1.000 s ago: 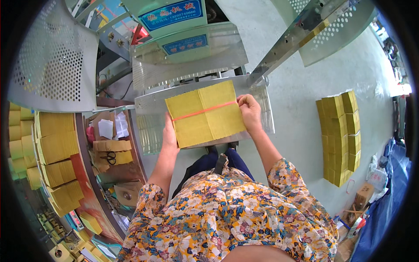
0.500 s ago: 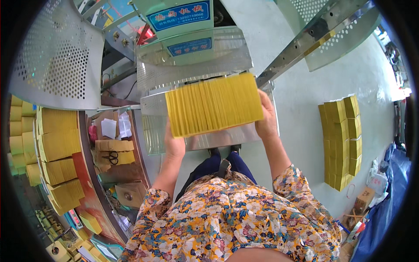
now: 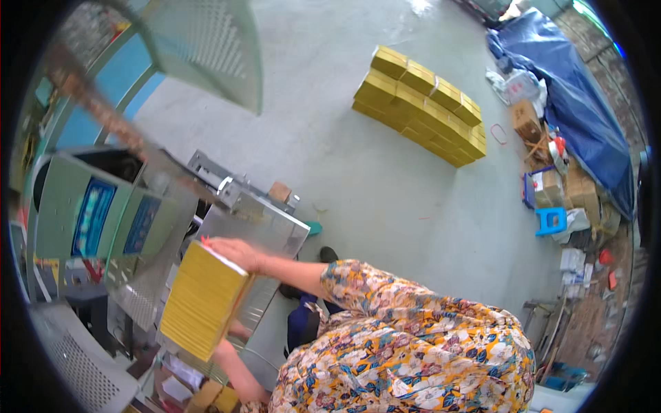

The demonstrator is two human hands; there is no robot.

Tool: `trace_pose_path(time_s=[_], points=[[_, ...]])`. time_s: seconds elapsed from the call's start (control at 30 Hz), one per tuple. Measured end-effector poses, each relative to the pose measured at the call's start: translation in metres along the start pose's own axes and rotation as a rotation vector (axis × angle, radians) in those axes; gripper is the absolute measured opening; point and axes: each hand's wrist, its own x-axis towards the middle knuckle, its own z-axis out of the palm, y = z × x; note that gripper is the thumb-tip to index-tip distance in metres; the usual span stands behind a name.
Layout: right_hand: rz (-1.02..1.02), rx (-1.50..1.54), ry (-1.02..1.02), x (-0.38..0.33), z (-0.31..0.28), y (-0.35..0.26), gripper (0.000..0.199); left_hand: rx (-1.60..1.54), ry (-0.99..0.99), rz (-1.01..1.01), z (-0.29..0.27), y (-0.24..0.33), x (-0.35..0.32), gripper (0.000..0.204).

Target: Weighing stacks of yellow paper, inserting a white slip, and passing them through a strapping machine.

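Observation:
A thick stack of yellow paper, its many edges showing as fine ridges, is held between my two hands above a shiny metal machine tray. My right hand grips the end of the stack farther from me, with the fingers wrapped over its white edge. At the opposite end my left hand holds the stack, its fingers largely hidden behind the paper. A small red bit shows by my right fingertips. Next to the tray is a metal bracket of the machine.
Tied yellow paper bundles stand piled on the grey floor. Farther right lie a blue tarpaulin, cardboard boxes and a blue stool. A perforated metal guard and a green machine housing are at the left.
My body and view have turned to the right, so the machine now appears at the left and the floor bundles nearer the middle. The stack stays in both hands, tilted more steeply.

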Motion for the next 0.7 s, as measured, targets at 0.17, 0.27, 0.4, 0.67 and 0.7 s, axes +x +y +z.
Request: trace_pose_path(time_s=[0.17, 0.27, 0.4, 0.67, 0.7], points=[[-0.055, 0.182, 0.153, -0.076, -0.081, -0.012, 0.042, 0.225, 0.045, 0.2, 0.016, -0.058, -0.058, 0.041], [0.005, 0.127, 0.286, -0.132, -0.15, -0.043, 0.039, 0.343, 0.092, 0.347, 0.047, -0.06, -0.079, 0.04], [0.032, 0.38, 0.512, -0.239, -0.272, -0.09, 0.039, 0.031, -0.274, 0.175, 0.223, 0.06, -0.089, 0.051], [0.102, 0.782, 0.835, -0.433, -0.502, -0.138, 0.039, -0.055, -0.814, -0.155, 0.582, 0.147, -0.148, 0.058], [0.18, 0.899, 0.862, -0.452, -0.526, -0.148, 0.04, 0.004, -0.888, -0.231, 0.612, 0.157, -0.155, 0.059]])
